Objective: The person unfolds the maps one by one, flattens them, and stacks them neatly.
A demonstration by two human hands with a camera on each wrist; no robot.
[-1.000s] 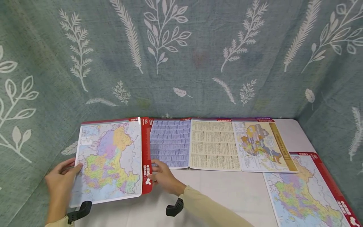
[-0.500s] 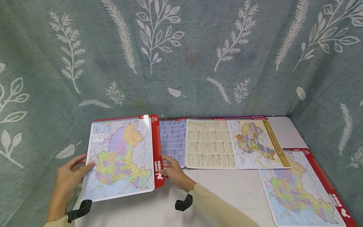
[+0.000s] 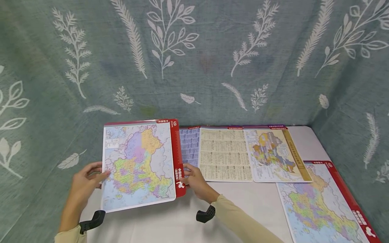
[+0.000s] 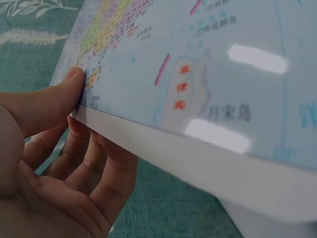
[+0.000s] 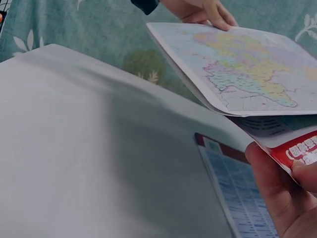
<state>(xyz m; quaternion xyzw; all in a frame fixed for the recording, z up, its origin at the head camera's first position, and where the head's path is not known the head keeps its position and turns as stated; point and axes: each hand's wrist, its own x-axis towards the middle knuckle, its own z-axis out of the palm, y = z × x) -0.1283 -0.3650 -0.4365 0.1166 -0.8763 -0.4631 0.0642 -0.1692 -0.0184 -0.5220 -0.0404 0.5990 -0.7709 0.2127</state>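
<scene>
A folded map (image 3: 139,165) with a red strip down its right side is held tilted above the table's left part. My left hand (image 3: 83,184) pinches its left edge, thumb on the printed face and fingers behind. At the red strip, my right hand (image 3: 199,184) grips the opposite edge. In the right wrist view the layers of the map (image 5: 257,69) stand apart near the red cover, where the thumb and fingers of my right hand (image 5: 285,191) pinch. White glare covers parts of the map (image 4: 188,94) in the left wrist view.
Behind the held map lie a partly hidden blue text panel (image 3: 189,145), a cream text panel (image 3: 225,155) and an orange-brown map panel (image 3: 273,155). The last overlaps another red-edged map (image 3: 322,202). A green leaf-patterned cloth (image 3: 209,67) hangs behind the white table (image 3: 243,202).
Both hands have carried the held map to the right and slightly up. It now covers more of the blue text panel. The view has shifted a little.
</scene>
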